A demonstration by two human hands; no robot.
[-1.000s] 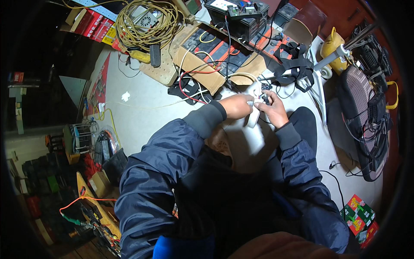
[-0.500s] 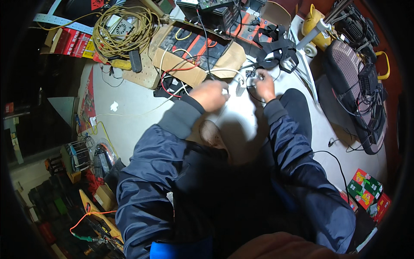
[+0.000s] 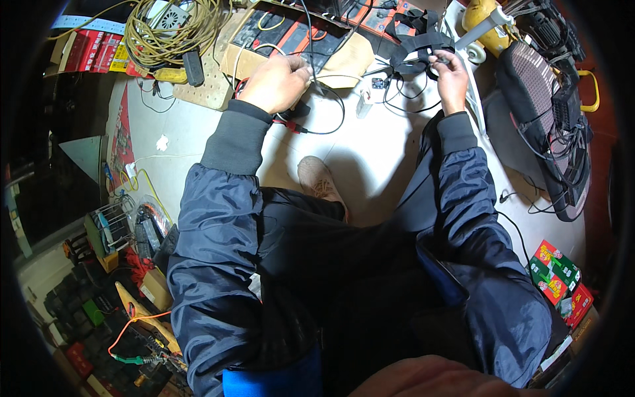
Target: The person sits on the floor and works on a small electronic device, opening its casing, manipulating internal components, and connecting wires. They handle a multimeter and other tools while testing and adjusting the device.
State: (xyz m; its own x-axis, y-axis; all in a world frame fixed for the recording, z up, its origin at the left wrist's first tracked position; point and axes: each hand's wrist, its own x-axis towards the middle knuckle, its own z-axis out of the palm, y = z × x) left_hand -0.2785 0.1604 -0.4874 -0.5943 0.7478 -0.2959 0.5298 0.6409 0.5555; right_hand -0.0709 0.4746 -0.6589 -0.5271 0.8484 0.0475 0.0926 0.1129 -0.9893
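Observation:
My left hand (image 3: pixel 278 83) is closed on a thin black wire (image 3: pixel 334 109) at the edge of a cardboard sheet (image 3: pixel 350 56) that carries black and orange packs. The wire loops down over the white floor. Further right, my right hand (image 3: pixel 451 76) grips the edge of a bundle of black straps (image 3: pixel 417 46). Between the two hands lie a small dark circuit module (image 3: pixel 378 83) and a small pale piece (image 3: pixel 362 106), neither touched. Both my arms are in dark blue jacket sleeves.
A coil of yellow cable (image 3: pixel 169 26) lies at the upper left beside red boxes (image 3: pixel 92 53). A yellow power tool (image 3: pixel 481 16) and a black mesh bag (image 3: pixel 549 106) with cords are at the right. Red-and-green boxes (image 3: pixel 559 274) sit at the lower right; my shoe (image 3: pixel 321 178) rests mid-floor.
My hands were together at the centre on a small part. They have moved apart: the left went left to the wire by the cardboard, the right went to the black straps.

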